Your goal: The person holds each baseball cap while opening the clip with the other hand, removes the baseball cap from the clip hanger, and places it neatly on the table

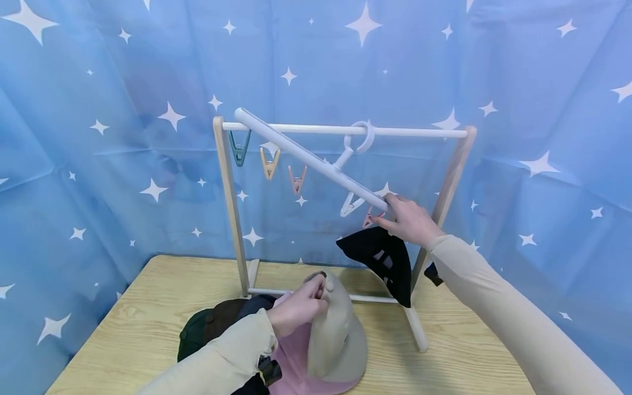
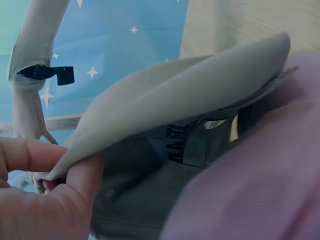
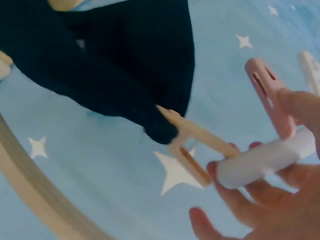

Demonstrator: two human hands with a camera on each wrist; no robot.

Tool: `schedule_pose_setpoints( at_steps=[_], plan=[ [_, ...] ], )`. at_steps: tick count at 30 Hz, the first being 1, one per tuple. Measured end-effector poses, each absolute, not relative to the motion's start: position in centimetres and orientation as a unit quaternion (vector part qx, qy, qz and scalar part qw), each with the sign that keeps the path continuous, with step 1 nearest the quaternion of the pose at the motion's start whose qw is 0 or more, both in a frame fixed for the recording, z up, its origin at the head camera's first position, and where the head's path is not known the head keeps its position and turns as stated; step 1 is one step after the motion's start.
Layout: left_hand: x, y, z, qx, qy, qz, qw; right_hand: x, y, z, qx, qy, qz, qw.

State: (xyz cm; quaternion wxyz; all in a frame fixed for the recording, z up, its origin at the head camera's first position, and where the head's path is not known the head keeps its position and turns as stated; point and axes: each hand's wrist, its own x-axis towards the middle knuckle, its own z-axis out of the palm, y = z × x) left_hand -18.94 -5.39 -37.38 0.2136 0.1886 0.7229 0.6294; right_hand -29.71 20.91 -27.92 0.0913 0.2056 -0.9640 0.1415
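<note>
My left hand [image 1: 298, 307] pinches the edge of a beige cap [image 1: 331, 329] and lifts it upright above a pink cap [image 1: 291, 362]. In the left wrist view the beige cap's grey inside [image 2: 135, 185] faces the camera. My right hand [image 1: 407, 219] holds the lower right end of a white clip hanger [image 1: 316, 162], which tilts steeply from its hook on the rack's bar. In the right wrist view my thumb touches a pink clip [image 3: 270, 95] and my fingers lie around the hanger bar. From a tan clip [image 3: 187, 140] at its end hangs a black cap [image 1: 380, 258].
Green [image 1: 239, 148], yellow [image 1: 269, 163], pink [image 1: 297, 180] and white [image 1: 350, 206] clips hang along the hanger. The wooden rack [image 1: 229, 203] stands on the table [image 1: 143, 307]. Dark green [image 1: 191, 334] and brown [image 1: 222, 318] caps lie to the left, before a blue starred curtain [image 1: 148, 71].
</note>
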Motion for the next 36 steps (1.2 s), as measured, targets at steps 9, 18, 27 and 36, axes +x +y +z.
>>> schedule_pose_setpoints(
  at_steps=[9, 18, 27, 36],
  plan=[
    [-18.2, -7.7, -39.1, 0.149, 0.762, 0.599, 0.196, -29.4, 22.9, -28.3, 0.298, -0.936, 0.165, 0.087],
    [-17.9, -9.8, -39.9, 0.138, 0.789, 0.561, 0.208, -28.8, 23.8, -28.4, 0.289, -0.932, 0.186, 0.117],
    [-18.3, -10.9, -39.2, 0.144, 0.817, 0.525, 0.189, -28.0, 24.9, -26.8, 0.309, -0.921, 0.189, 0.140],
    [-19.4, -11.2, -37.1, 0.178, 0.867, 0.457, 0.087, -26.6, 25.6, -23.9, 0.322, -0.922, 0.187, 0.108]
  ],
)
